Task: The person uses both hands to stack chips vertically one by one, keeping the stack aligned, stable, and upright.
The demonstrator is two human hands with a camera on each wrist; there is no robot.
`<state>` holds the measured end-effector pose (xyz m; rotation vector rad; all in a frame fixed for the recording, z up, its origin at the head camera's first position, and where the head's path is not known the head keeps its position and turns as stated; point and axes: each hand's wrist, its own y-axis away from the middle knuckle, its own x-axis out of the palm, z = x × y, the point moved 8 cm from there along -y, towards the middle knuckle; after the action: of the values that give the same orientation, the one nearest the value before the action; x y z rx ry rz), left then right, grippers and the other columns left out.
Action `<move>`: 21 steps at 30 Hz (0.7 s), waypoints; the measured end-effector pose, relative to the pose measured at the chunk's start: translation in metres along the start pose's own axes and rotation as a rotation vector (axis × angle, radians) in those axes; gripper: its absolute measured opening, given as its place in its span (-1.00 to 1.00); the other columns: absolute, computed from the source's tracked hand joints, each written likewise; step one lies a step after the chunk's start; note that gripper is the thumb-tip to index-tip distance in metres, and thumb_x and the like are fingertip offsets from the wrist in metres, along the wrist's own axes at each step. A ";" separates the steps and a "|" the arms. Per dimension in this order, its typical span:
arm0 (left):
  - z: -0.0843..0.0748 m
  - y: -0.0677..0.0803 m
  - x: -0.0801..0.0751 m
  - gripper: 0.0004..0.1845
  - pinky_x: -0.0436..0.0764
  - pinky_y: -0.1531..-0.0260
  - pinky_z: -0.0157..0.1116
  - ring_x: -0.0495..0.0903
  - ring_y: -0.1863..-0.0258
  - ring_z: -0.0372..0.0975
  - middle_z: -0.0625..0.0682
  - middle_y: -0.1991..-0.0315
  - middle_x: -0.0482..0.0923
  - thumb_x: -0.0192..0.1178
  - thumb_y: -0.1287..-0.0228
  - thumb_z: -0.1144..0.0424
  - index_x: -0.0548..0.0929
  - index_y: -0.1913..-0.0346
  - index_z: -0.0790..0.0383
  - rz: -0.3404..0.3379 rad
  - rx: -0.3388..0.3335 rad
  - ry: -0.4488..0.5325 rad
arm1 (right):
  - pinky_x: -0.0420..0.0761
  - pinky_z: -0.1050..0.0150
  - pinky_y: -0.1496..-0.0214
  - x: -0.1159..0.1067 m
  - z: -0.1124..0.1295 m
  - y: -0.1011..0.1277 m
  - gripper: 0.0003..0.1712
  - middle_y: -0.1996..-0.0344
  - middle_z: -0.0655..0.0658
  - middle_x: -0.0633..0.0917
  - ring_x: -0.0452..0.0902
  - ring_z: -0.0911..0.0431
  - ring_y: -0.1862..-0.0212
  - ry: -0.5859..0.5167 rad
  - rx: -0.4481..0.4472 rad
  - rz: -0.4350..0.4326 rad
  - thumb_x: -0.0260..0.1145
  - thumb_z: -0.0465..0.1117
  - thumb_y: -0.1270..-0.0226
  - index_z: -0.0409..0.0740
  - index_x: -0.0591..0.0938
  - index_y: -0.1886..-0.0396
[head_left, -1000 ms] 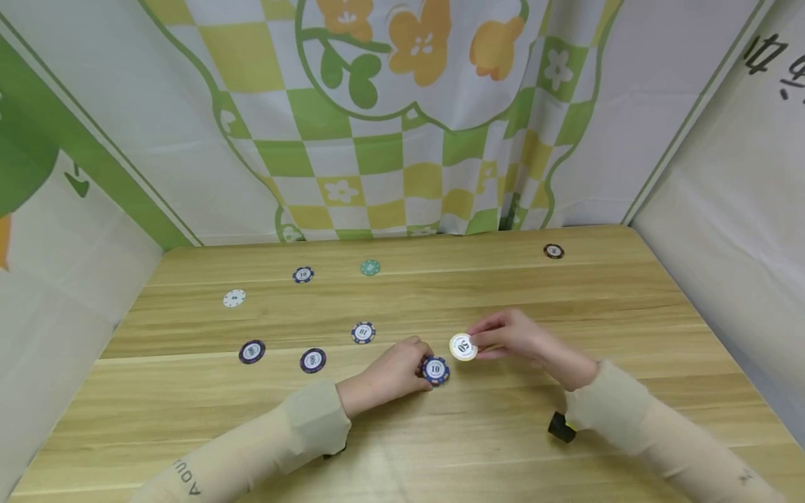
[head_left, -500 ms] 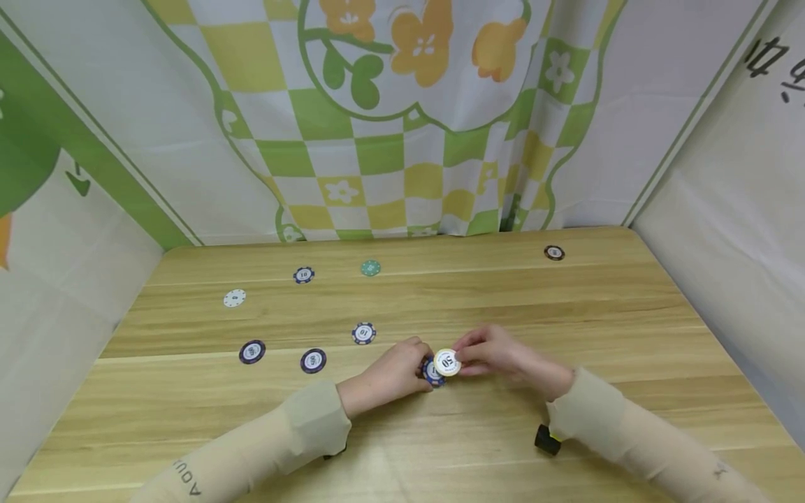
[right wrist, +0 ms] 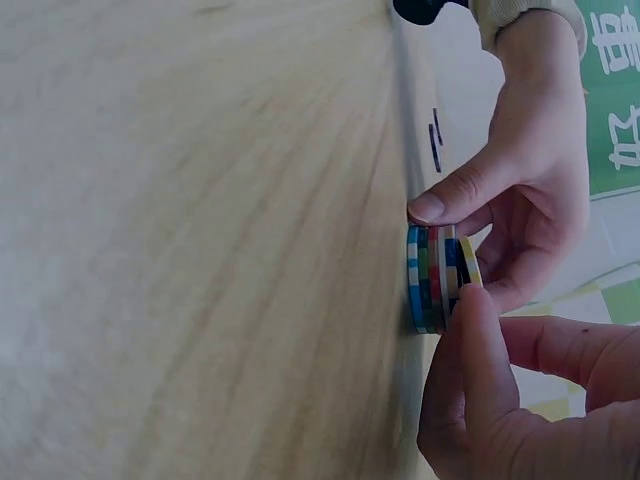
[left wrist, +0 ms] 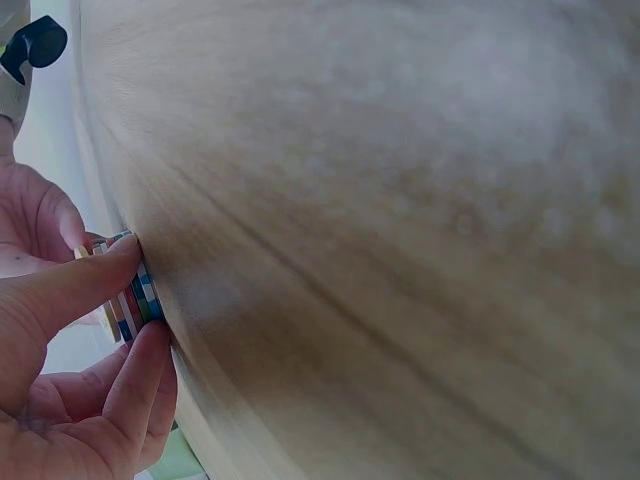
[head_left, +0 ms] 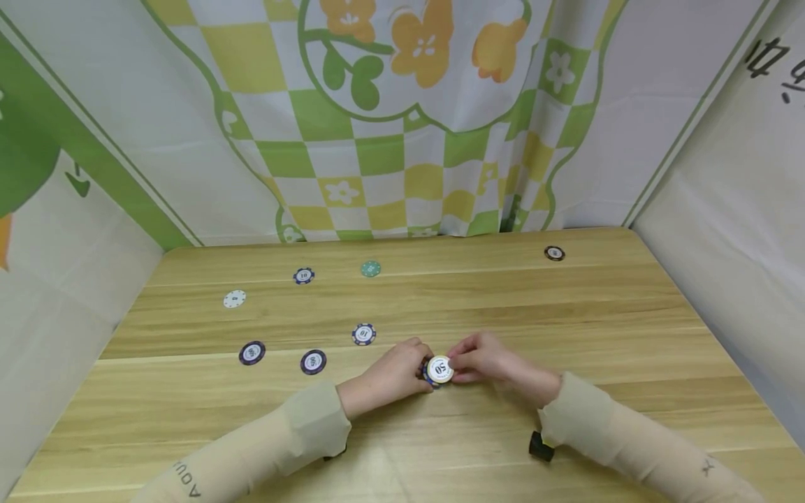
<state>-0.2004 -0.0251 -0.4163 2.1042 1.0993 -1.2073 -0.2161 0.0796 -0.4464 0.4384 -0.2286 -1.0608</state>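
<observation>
The left hand [head_left: 390, 374] pinches the chip stack [head_left: 434, 372] by its rim, near the middle of the worktop [head_left: 566, 314] toward the front edge. The right hand [head_left: 487, 360] pinches the white chip [head_left: 439, 368] and sets it on the stack's top. Step in hand, as judged: stacking. The next move calls for squaring the chip's rim flush with the stack before release. The hands hide the lower chips' faces, and both wrist views are blurred.

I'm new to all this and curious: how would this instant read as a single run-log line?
left hand: grips chip stack | right hand: pinches yellow chip onto stack | table: loose chips scattered
</observation>
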 end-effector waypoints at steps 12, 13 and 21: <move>-0.001 0.001 0.000 -0.61 0.42 0.42 -0.45 0.37 0.45 -0.31 0.01 0.39 0.43 0.44 0.17 0.29 0.58 0.23 0.38 0.004 -0.002 0.015 | 0.61 0.33 0.30 0.006 0.000 0.000 -0.77 0.42 -0.20 0.55 0.56 0.18 0.44 0.061 -0.047 -0.029 0.15 -0.53 -0.15 -0.64 0.45 0.20; -0.001 0.001 0.000 -0.61 0.42 0.42 -0.45 0.36 0.45 -0.31 0.01 0.39 0.43 0.43 0.17 0.29 0.58 0.23 0.38 0.004 -0.002 0.017 | 0.61 0.33 0.30 0.006 0.000 0.000 -0.77 0.42 -0.20 0.55 0.56 0.18 0.43 0.063 -0.046 -0.032 0.15 -0.53 -0.15 -0.64 0.45 0.21; 0.000 0.001 0.000 -0.64 0.40 0.43 -0.44 0.35 0.46 -0.31 -0.01 0.41 0.42 0.43 0.17 0.30 0.58 0.26 0.35 -0.007 0.002 0.014 | 0.61 0.34 0.32 0.006 -0.002 -0.002 -0.79 0.45 -0.18 0.55 0.55 0.19 0.46 0.071 -0.037 -0.051 0.17 -0.53 -0.14 -0.61 0.46 0.23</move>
<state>-0.1999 -0.0253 -0.4160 2.1151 1.1127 -1.1996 -0.2139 0.0742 -0.4487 0.4498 -0.1350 -1.0957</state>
